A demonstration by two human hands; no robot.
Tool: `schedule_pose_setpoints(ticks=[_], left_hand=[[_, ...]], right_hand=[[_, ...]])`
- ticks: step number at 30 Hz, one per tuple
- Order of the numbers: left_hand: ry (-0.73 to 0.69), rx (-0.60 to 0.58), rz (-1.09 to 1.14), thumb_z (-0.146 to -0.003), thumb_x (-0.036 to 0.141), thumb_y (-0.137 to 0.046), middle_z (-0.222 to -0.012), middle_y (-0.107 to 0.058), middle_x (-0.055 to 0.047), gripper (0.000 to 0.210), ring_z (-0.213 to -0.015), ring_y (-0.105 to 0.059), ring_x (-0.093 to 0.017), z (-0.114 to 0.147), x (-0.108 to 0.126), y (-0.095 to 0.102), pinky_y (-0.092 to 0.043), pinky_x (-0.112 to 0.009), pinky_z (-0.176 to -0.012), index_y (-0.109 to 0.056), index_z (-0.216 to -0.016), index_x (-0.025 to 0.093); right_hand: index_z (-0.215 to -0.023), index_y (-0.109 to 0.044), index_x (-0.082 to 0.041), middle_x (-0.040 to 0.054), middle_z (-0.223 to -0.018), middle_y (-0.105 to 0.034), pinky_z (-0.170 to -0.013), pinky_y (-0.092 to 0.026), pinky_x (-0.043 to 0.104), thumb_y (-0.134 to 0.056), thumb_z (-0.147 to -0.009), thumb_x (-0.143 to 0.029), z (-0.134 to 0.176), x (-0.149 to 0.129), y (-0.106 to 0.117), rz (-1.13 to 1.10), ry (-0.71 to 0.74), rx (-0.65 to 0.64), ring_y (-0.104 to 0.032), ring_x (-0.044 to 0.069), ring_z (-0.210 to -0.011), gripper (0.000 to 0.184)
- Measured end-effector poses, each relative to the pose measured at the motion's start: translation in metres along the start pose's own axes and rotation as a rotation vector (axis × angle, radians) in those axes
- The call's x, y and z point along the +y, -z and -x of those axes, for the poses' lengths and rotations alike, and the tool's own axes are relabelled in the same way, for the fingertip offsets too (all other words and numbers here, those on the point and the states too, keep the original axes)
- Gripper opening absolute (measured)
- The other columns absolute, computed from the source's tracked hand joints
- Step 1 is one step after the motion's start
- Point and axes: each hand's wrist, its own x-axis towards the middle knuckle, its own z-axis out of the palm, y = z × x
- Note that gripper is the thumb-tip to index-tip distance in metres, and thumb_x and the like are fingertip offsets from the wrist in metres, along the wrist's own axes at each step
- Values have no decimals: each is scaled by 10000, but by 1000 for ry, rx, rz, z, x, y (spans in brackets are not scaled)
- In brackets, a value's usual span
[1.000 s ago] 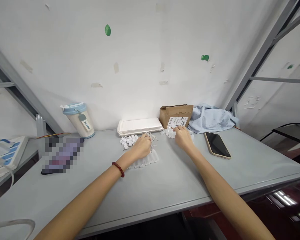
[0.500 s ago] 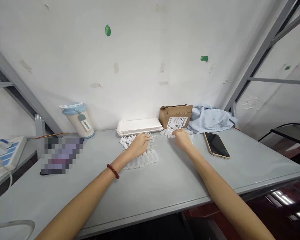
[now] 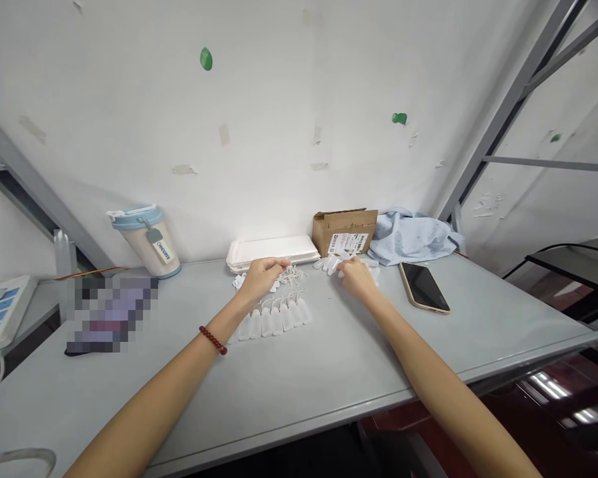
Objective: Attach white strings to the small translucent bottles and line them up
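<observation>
My left hand (image 3: 263, 277) is just above a small pile of thin white curled strands (image 3: 293, 276), thumb and fingertips pinched together. Whatever is in that pinch is too small to make out. Partly behind this hand lie small white plastic caps (image 3: 238, 281). Nearer me is a row of translucent tubes (image 3: 276, 320), several side by side, with white strands sticking out at their far ends. My right hand (image 3: 357, 277) reaches into a loose heap of translucent tubes (image 3: 331, 263), its curled fingers closed on one, partly hidden.
Behind the hands stand stacked white trays (image 3: 274, 249) and a cardboard box (image 3: 343, 229). A light blue cloth (image 3: 411, 236) and a phone (image 3: 424, 287) lie right. A tumbler (image 3: 147, 242) and a pixelated item (image 3: 112, 315) are on the left of the grey table (image 3: 289, 385).
The view has turned slightly right. My left hand has shifted a little left and up, uncovering more of the strands and tube row. My right hand stays at the heap.
</observation>
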Motion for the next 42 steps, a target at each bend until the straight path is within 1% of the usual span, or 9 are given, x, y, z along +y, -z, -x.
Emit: schedule_pose_setpoints(ticks=[4,12,18,22,28,31,34,37,42], left_hand=[[26,0,82,-671,227,-550,-901,-689,-45,189,-802,-577,-160,-1,-4,0,-426,-253,-678,-712,-748,170],[240,-129,550,-637,170,-663,-662,-582,-28,125,-586,-505,-94,-7,-10,11,-392,-226,-555,-669,-739,98],[234,-126,665,-651,152,-640,-670,-562,-17,112,-577,-490,-78,-7,-5,16,-402,-213,-547,-653,-753,109],[125,-106,663,-614,139,-681,-677,-574,-16,166,-607,-508,-81,-4,1,15,-401,-210,-560,-669,-775,102],[32,-34,364,-612,267,-737,-758,-663,-43,233,-742,-609,-152,14,-1,11,-460,-297,-727,-667,-790,134],[4,-22,264,-628,300,-724,-750,-672,-41,232,-792,-636,-195,29,-7,10,-476,-331,-751,-646,-782,144],[-21,-13,255,-626,307,-723,-797,-662,-31,252,-827,-651,-210,40,-14,7,-485,-335,-756,-627,-798,150],[-69,-5,284,-639,294,-718,-822,-640,-13,249,-825,-652,-192,46,-17,2,-488,-314,-748,-610,-816,155],[-136,26,254,-702,248,-674,-834,-633,-13,171,-783,-635,-147,52,-15,-4,-492,-275,-726,-601,-827,158]], right_hand=[[-996,-664,-151,93,-1001,-665,-737,-340,304,-424,-681,96,1,0,0,4,5,-10,-484,258,-1036,467],[-1015,-656,-143,101,-1013,-661,-738,-328,314,-409,-682,107,1,-2,1,-6,25,-21,-478,261,-1033,485],[-1006,-654,-136,98,-1000,-666,-747,-320,319,-404,-663,111,3,-3,3,-27,42,-20,-478,256,-1024,491],[-1000,-649,-125,107,-998,-668,-760,-325,330,-403,-692,98,5,-2,5,-53,47,-2,-479,264,-1032,453],[-1081,-617,-98,137,-1096,-639,-821,-378,352,-466,-779,1,8,-5,10,-154,46,58,-498,279,-1075,351],[-1073,-614,-137,98,-1081,-651,-842,-423,321,-515,-815,-92,11,-14,13,-336,97,103,-566,218,-1007,281],[-992,-631,-167,68,-957,-680,-814,-474,335,-555,-799,-154,17,-28,15,-706,171,150,-619,192,-888,208],[-974,-630,-175,57,-901,-685,-767,-505,337,-580,-786,-215,26,-44,19,-956,249,81,-637,178,-805,198],[-1002,-618,-186,62,-965,-672,-775,-500,334,-612,-777,-281,40,-63,24,-1100,318,-21,-627,188,-888,244]])
